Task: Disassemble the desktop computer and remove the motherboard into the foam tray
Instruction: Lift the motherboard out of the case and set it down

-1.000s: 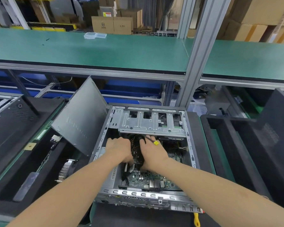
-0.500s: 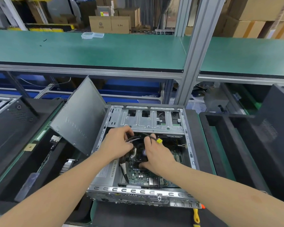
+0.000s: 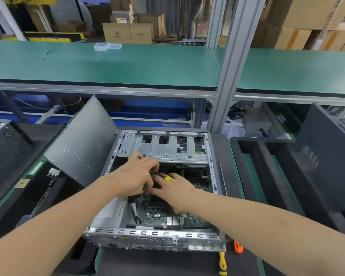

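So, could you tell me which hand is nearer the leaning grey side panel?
Left. The left hand is just right of the side panel; the right hand lies farther right.

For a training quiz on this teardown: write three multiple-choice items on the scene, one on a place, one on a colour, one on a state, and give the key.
1. Where is the grey side panel?
A. Lying flat on top of the case
B. Standing tilted at the left side of the case
C. Closed on the case

2. What colour is the small tag by the fingers of the right hand?
A. Yellow
B. Red
C. Blue

3. What state is the motherboard in?
A. Lifted halfway out and tilted
B. Gone from view altogether
C. Still lying inside the case

Key:
1 B: the side panel stands slanted at the case's left edge.
2 A: the tag is bright yellow.
3 C: the green board lies flat between the case walls.
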{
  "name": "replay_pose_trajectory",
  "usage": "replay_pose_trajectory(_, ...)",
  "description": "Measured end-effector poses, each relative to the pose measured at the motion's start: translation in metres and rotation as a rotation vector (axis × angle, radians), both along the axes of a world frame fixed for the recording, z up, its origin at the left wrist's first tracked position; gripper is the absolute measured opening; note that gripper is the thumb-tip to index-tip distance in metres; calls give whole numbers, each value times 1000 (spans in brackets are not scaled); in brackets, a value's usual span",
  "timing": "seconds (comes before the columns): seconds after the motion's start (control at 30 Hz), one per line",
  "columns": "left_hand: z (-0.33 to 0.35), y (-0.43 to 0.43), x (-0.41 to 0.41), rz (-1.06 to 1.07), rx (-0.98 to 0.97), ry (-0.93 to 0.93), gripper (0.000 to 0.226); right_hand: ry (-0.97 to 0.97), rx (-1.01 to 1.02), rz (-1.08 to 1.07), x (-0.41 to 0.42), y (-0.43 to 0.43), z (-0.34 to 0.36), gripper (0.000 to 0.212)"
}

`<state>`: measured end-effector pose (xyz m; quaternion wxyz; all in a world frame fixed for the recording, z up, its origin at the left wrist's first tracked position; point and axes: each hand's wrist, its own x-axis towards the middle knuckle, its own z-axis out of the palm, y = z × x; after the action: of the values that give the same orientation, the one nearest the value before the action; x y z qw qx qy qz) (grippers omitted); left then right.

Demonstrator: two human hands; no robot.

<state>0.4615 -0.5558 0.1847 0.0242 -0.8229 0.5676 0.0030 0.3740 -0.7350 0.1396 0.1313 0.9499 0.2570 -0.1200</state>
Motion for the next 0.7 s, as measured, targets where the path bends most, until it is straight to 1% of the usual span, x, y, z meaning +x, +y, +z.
replay_pose_trajectory(0.07,-1,12,4,44,2,25,34,-2,10,45,7,9,-3,116)
replay_pose_trajectory(0.1,-1,18,5,53,17,-4,37,-2,27,57,11,16,-4,116)
replay_pose_trajectory(0.17,0,33,10,65,45,-64,37,2,74,46,19,32,-8,112)
replay_pose_trajectory(0.27,0,61,16,127,68,-72,34,33,121,10,33,58,-12,106)
replay_pose_trajectory(0.33,-4,77,20,167,101,-100,33,30,117,20,42,73,-11,105)
replay_pose_trajectory(0.43,-12,96,26,223,158,-133,39,13,84,47,53,91,-9,104)
replay_pose_trajectory(0.53,-18,114,35,248,146,-140,39,8,103,55,63,112,-8,99)
replay_pose_trajectory(0.7,-20,150,53,270,153,-151,38,19,131,40,79,148,-11,105)
